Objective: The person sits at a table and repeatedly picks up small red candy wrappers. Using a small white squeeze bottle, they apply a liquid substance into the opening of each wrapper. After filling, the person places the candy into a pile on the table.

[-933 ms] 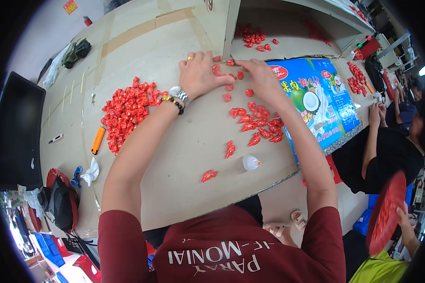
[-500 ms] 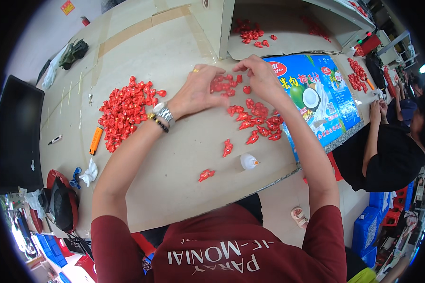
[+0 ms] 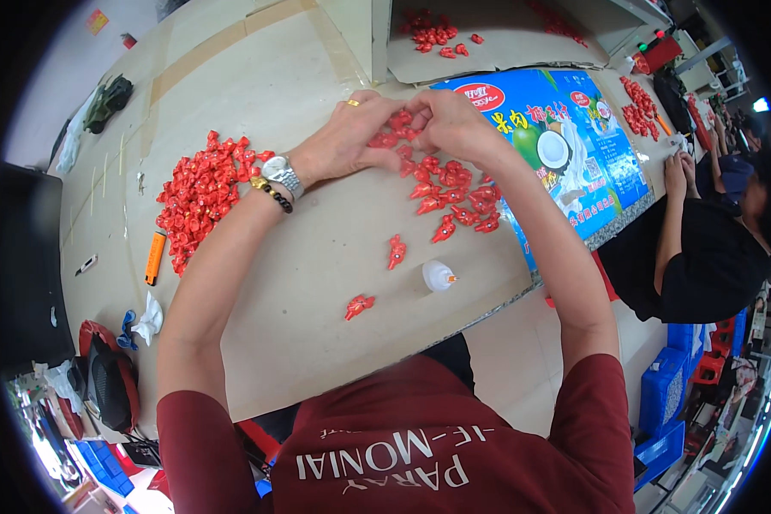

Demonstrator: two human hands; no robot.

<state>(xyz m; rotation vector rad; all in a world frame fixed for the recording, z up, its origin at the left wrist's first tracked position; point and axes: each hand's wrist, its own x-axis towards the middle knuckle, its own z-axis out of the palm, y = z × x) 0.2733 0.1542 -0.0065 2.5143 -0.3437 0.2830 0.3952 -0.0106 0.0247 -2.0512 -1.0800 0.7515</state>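
Observation:
Small glossy red plastic pieces, bulbous and of uneven shape, lie in a cluster (image 3: 396,130) between my two hands. My left hand (image 3: 351,135) curves along the cluster's left side, thumb and fingers apart, holding nothing visible. From the right, my right hand (image 3: 454,127) reaches over the same cluster with its fingers bent inward and its fingertips partly hidden; what they hold, if anything, does not show. Just below my right hand, more red pieces (image 3: 454,193) are scattered. Two single pieces, one upper (image 3: 397,252) and one lower (image 3: 359,306), lie nearer me.
A large heap of red pieces (image 3: 204,197) sits on the left of the table, beside an orange cutter (image 3: 155,258). A small white dropper bottle (image 3: 438,276) stands near the front edge. Right of my arm lies a blue printed cardboard sheet (image 3: 565,154). Another person (image 3: 685,248) works farther right.
My right hand has come down and left, its fingers curling onto the red pieces beside my left hand. The hands are closer together. The whole view has shifted slightly.

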